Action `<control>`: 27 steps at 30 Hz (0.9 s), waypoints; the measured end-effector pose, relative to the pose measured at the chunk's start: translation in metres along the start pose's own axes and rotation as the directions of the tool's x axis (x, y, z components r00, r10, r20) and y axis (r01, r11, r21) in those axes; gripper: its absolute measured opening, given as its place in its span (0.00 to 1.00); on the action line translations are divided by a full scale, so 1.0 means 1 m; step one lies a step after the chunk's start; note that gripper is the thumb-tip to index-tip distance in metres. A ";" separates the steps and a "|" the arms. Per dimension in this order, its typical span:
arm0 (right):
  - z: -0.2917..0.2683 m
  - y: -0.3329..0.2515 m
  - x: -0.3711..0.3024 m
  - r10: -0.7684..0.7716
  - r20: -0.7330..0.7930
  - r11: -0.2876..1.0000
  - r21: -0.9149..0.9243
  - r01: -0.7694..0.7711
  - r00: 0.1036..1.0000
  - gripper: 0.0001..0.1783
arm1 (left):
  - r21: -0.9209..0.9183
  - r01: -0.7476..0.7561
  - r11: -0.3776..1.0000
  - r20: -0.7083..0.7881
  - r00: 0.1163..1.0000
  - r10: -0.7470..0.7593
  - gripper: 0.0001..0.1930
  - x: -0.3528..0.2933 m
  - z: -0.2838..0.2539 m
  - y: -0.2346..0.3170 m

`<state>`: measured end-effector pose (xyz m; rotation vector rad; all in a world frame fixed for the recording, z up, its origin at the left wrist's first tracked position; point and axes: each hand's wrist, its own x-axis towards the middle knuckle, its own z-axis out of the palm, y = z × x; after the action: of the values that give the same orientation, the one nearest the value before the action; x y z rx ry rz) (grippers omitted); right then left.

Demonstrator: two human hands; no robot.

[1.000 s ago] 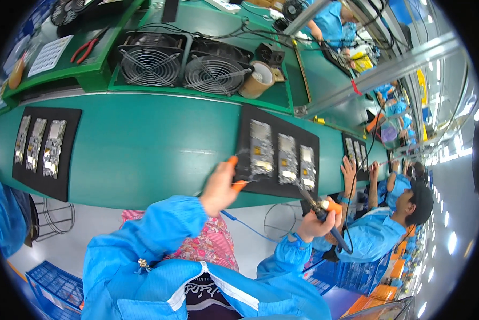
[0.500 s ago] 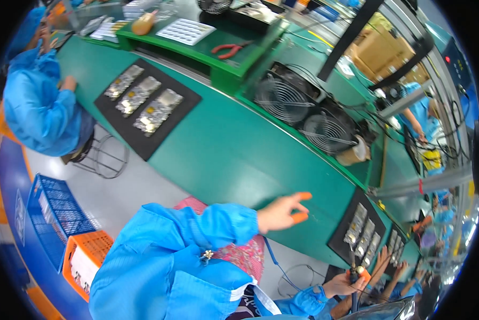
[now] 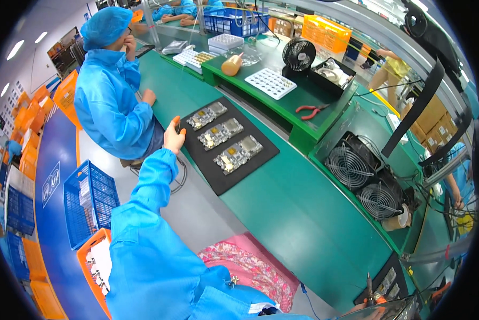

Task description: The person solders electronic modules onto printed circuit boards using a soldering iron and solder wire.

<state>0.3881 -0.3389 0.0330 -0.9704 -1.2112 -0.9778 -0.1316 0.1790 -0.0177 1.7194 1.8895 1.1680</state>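
My left hand (image 3: 174,136) is stretched far out to the left corner of a black mat (image 3: 218,184), with orange covers on its fingertips. Its thumb and forefinger are apart around that corner; whether they touch it I cannot tell. Three circuit boards lie on the mat in a row: a far one (image 3: 207,116), a middle one (image 3: 220,134) and a near one (image 3: 238,154). At the lower right my right hand (image 3: 377,300), mostly hidden by a dark shiny shape, holds a soldering iron (image 3: 369,282) with its tip up, beside another black mat (image 3: 378,281) with boards.
A co-worker (image 3: 111,101) in blue sits at the bench's left end. Along the far side of the green bench (image 3: 282,197) stand a raised shelf (image 3: 239,80), red-handled pliers (image 3: 310,111) and two caged fans (image 3: 350,166). Blue (image 3: 90,202) and orange (image 3: 93,266) crates stand on the left.
My left hand has swung from the right part of the bench to the left mat's corner. The view has turned left. My right hand still has the soldering iron.
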 end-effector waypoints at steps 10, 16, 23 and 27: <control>0.032 -0.069 0.008 0.784 -0.011 0.621 -0.004 -0.784 0.621 0.14 | -0.212 -0.095 0.973 0.386 0.906 0.173 0.39 0.048 -0.018 -0.081; 0.056 -0.067 0.004 0.760 -0.057 0.648 0.006 -0.761 0.647 0.13 | -0.275 -0.134 0.952 0.442 0.862 0.249 0.36 -0.044 -0.005 0.001; 0.067 -0.067 0.009 0.786 0.050 0.617 -0.012 -0.787 0.616 0.17 | -0.278 -0.367 0.887 0.380 0.807 0.453 0.38 -0.179 0.022 0.077; 0.056 -0.065 -0.005 0.815 0.050 0.579 -0.051 -0.813 0.577 0.18 | -0.216 -0.390 0.895 0.413 0.794 0.446 0.36 -0.242 0.024 0.123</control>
<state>0.3099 -0.3040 0.0378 -1.4071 -0.6407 -0.1964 0.0198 -0.0470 -0.0074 2.1786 1.1679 0.8778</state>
